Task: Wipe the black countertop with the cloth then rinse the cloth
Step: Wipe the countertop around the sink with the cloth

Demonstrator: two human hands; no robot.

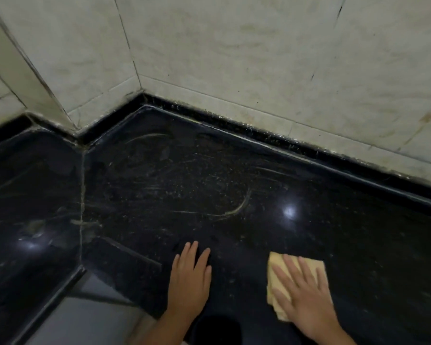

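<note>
While our left hand point(190, 277) rests flat, fingers straight, on the black desk point(209, 185), our right hand point(301, 292) presses the yellow cloth point(311, 266) down with spread fingers (near right edge).

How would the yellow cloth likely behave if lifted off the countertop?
The yellow cloth lies folded in layers under the flat right hand, so it would probably droop and unfold. It looks thin, likely light. On the glossy black countertop it should slide easily.
</note>
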